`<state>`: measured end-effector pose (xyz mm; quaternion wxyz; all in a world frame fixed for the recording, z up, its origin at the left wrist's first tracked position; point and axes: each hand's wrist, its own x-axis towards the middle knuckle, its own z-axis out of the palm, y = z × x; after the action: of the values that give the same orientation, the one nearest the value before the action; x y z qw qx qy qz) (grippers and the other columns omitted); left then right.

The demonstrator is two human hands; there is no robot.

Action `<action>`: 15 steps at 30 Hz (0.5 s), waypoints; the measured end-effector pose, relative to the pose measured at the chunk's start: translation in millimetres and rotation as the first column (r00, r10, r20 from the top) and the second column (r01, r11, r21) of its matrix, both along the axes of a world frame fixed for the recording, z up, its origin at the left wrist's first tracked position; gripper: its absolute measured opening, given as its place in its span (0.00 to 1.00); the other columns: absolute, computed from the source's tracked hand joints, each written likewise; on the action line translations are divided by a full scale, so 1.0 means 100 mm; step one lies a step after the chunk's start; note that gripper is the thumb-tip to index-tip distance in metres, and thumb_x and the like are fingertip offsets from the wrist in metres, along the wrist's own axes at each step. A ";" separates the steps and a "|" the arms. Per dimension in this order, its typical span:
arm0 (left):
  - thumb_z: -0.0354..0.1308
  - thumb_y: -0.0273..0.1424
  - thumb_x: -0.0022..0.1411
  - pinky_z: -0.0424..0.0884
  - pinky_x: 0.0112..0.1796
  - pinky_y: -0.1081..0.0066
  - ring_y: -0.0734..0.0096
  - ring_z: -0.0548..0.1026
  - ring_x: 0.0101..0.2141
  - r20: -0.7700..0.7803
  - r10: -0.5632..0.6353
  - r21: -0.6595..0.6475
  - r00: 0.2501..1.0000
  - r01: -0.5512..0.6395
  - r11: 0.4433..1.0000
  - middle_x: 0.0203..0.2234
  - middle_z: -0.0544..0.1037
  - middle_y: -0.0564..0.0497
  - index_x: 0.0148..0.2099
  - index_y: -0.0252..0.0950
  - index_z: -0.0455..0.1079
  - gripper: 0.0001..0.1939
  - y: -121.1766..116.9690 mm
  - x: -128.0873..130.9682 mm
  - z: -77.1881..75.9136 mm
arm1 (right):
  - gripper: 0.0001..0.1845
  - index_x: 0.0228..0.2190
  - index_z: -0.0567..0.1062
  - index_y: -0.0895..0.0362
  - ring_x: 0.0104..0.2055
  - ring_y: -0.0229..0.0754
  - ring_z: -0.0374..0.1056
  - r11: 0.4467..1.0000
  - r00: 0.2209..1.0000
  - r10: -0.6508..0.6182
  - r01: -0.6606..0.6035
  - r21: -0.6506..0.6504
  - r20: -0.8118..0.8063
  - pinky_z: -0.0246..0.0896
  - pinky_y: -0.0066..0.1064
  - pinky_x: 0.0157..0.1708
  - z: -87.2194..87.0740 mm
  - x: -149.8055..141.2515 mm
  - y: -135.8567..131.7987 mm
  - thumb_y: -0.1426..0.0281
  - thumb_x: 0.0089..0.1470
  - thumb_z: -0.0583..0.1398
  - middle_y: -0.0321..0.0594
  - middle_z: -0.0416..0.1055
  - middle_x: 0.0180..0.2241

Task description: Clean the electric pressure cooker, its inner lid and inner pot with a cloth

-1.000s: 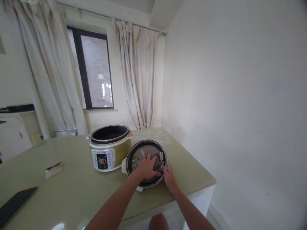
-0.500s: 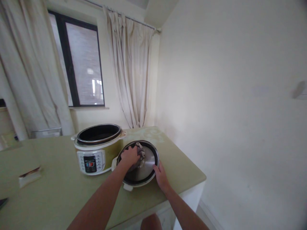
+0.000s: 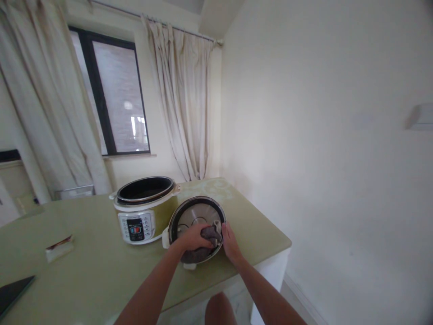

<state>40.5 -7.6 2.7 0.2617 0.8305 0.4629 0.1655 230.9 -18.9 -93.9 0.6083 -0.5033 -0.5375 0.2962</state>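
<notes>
My left hand (image 3: 195,238) is closed on a crumpled grey cloth (image 3: 212,233) and presses it against the inner face of a round pot lid (image 3: 199,213). The lid is tilted up on the table, its metal inside facing me, with a dark ring near the rim and white tabs at its edge. My right hand (image 3: 230,243) grips the lid's right rim. Just left of the lid stands an electric pressure cooker (image 3: 165,215), uncovered, its dark inner pot (image 3: 149,189) showing and a control panel on its front.
The green-topped table (image 3: 98,275) ends in a corner at the right, near a white wall (image 3: 321,158). A small packet (image 3: 60,248) and a dark flat object (image 3: 15,293) lie on the left. Behind are curtains (image 3: 182,99) and a window (image 3: 118,90).
My left hand has moved the cloth across the lid's inner face, first to the upper left, then back to the lower right. My right hand stays on the rim. The view has shifted.
</notes>
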 end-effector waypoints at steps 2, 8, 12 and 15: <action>0.70 0.45 0.52 0.68 0.58 0.61 0.51 0.75 0.58 0.056 0.075 0.089 0.996 -0.080 0.993 0.57 0.79 0.45 0.63 0.39 0.72 0.37 -0.01 0.09 -0.06 | 0.40 0.52 0.78 0.54 0.63 0.52 0.68 1.000 1.000 0.013 -0.013 0.000 0.006 0.57 0.47 0.66 0.02 0.00 -0.01 0.37 0.62 0.49 0.48 0.77 0.56; 0.58 0.43 0.67 0.68 0.56 0.59 0.52 0.74 0.56 0.042 0.329 0.359 0.943 -0.322 0.876 0.58 0.75 0.41 0.66 0.40 0.68 0.29 -0.08 0.44 -0.11 | 0.35 0.57 0.75 0.54 0.63 0.50 0.68 0.995 0.995 0.084 -0.086 0.040 0.051 0.59 0.45 0.66 0.12 -0.03 -0.08 0.42 0.66 0.50 0.48 0.76 0.57; 0.55 0.41 0.70 0.67 0.57 0.55 0.48 0.70 0.57 0.009 0.417 0.529 0.909 -0.358 0.769 0.59 0.72 0.41 0.69 0.44 0.65 0.27 -0.05 0.57 -0.09 | 0.35 0.62 0.71 0.55 0.66 0.50 0.64 0.994 0.991 0.083 -0.089 0.060 0.104 0.54 0.47 0.69 0.13 -0.02 -0.09 0.46 0.66 0.53 0.50 0.71 0.62; 0.53 0.40 0.72 0.66 0.57 0.52 0.47 0.67 0.58 -0.046 0.416 0.604 0.908 -0.306 0.736 0.61 0.70 0.41 0.70 0.48 0.64 0.27 0.09 0.55 -0.04 | 0.32 0.62 0.71 0.54 0.66 0.51 0.65 0.993 0.988 0.085 -0.095 0.073 0.128 0.55 0.47 0.69 0.09 -0.02 -0.09 0.49 0.67 0.53 0.49 0.72 0.62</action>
<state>95.0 1.7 -1.1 -0.0860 0.7752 0.5635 0.2723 229.3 -27.9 -84.5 0.5788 -0.4716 -0.6079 0.2701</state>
